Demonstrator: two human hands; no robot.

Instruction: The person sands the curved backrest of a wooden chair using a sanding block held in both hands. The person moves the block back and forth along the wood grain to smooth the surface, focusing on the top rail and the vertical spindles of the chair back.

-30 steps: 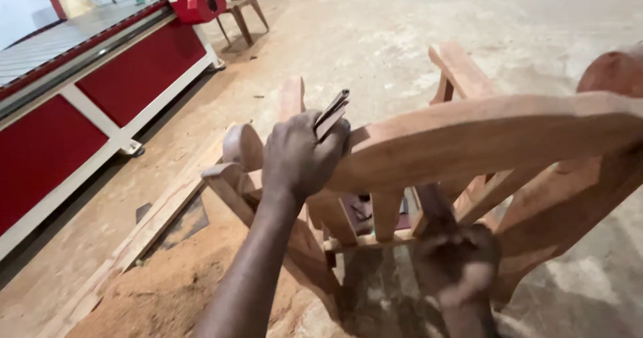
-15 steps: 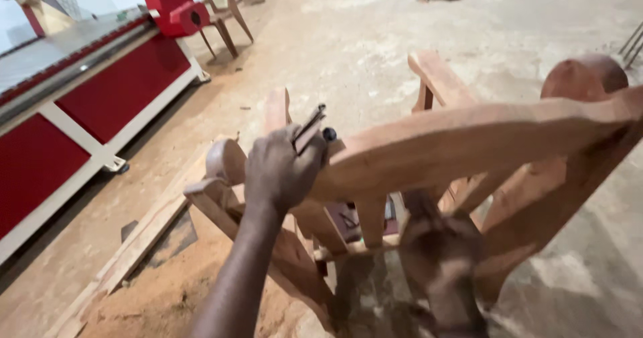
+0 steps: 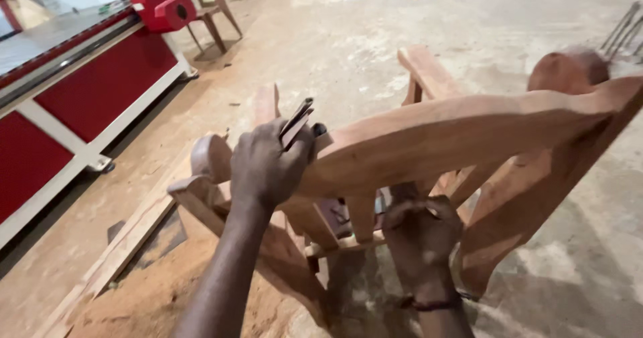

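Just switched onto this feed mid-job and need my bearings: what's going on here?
A person is working on an unfinished wooden chair frame lying tipped on a dusty workshop floor. The left hand presses a small metal hand tool against the curved top rail. The right hand grips the frame lower down, among the slats. A pile of sawdust and a loose plank lie beside it, with a red machine to the left.

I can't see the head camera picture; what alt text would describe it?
A person's left hand presses a small metal hand tool against the curved top rail of an unfinished wooden chair frame, while the right hand steadies the frame lower down. A red machine stands at left.
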